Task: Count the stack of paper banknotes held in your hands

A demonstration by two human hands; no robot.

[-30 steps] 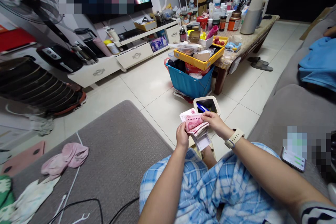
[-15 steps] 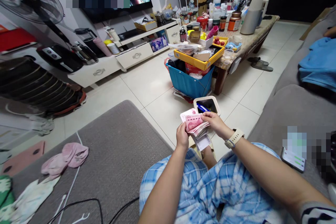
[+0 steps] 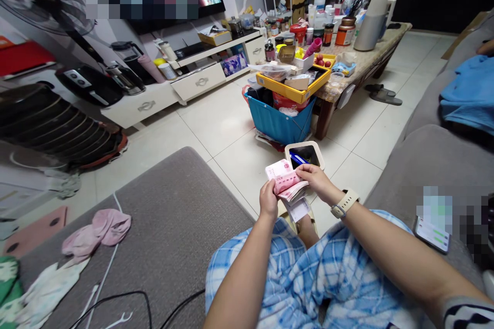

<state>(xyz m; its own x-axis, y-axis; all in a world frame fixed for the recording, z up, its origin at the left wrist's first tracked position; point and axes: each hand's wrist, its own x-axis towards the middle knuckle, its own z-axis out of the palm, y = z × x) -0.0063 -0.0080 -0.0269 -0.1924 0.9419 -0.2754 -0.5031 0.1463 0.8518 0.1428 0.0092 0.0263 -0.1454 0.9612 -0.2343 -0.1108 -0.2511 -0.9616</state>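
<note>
A stack of pink banknotes (image 3: pixel 284 181) is held in front of my knees, above the floor. My left hand (image 3: pixel 267 199) grips the stack's near left end, thumb on top. My right hand (image 3: pixel 317 180) pinches the right edge of the top note; a pale watch sits on that wrist. A white slip of paper (image 3: pixel 298 209) hangs below the stack. I sit in blue plaid shorts (image 3: pixel 309 277).
A small white bin (image 3: pixel 304 153) stands on the tiled floor just beyond my hands. A blue basket (image 3: pixel 280 121) and a cluttered low table (image 3: pixel 363 61) lie farther off. A grey cushion (image 3: pixel 165 231) with pink cloth is at left, a phone (image 3: pixel 431 233) on the sofa at right.
The top banknotes have shifted slightly to the left and fanned a little more. Both hands stay in nearly the same place.
</note>
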